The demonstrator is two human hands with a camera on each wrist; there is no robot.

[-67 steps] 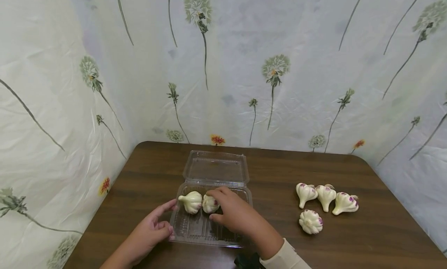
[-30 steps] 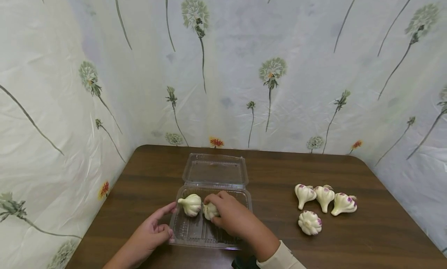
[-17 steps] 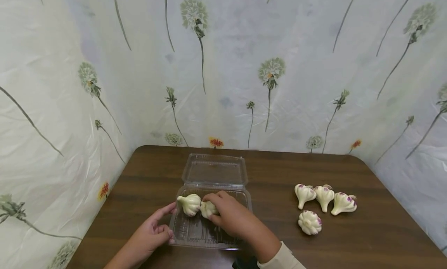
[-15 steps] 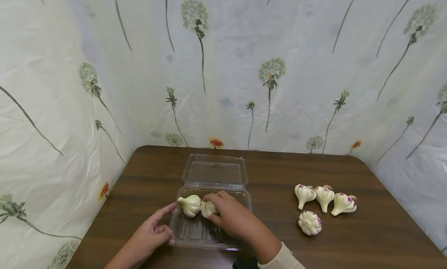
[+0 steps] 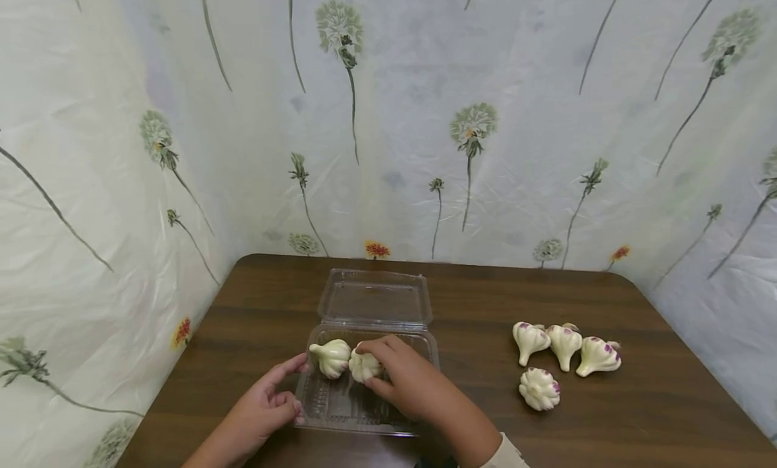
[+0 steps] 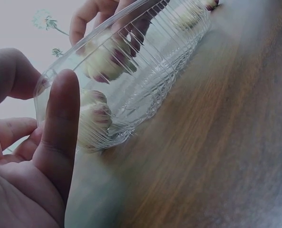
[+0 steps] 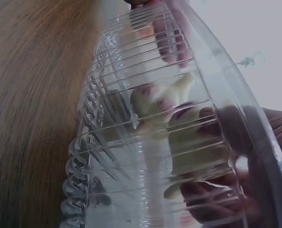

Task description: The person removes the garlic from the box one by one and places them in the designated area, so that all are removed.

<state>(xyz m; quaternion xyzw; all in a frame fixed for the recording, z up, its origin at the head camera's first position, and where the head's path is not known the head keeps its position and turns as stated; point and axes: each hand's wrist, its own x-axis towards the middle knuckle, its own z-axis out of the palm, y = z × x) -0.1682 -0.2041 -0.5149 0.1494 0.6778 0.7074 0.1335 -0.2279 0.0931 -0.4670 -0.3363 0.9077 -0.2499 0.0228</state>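
Observation:
My right hand (image 5: pixel 407 380) grips a cream-coloured garlic bulb (image 5: pixel 364 367) inside a clear plastic clamshell container (image 5: pixel 328 414), its thumb and fingers around the bulb's right side. Left of it another garlic bulb (image 5: pixel 332 357) lies in the container, its stem pointing left. My left hand (image 5: pixel 257 411) touches the container's left side, index finger extended to the rim. In the left wrist view, fingers of the left hand (image 6: pixel 50 128) lie at the clear wall, and the gripped bulb (image 6: pixel 107 61) shows through it. The right wrist view looks through the ribbed plastic at the right hand's fingers (image 7: pixel 217 199).
Behind the tray the container's lid (image 5: pixel 375 299) lies folded back. Several loose garlic bulbs with purple marks sit on the right of the brown wooden table (image 5: pixel 473 306), one bulb (image 5: pixel 539 388) in front of the others. A flower-printed sheet (image 5: pixel 394 117) surrounds the table's back and sides.
Over these frames the right hand shifts the gripped bulb slightly left, up beside the other bulb. In the latest frame its fingers expose more of the bulb. The left hand stays at the rim.

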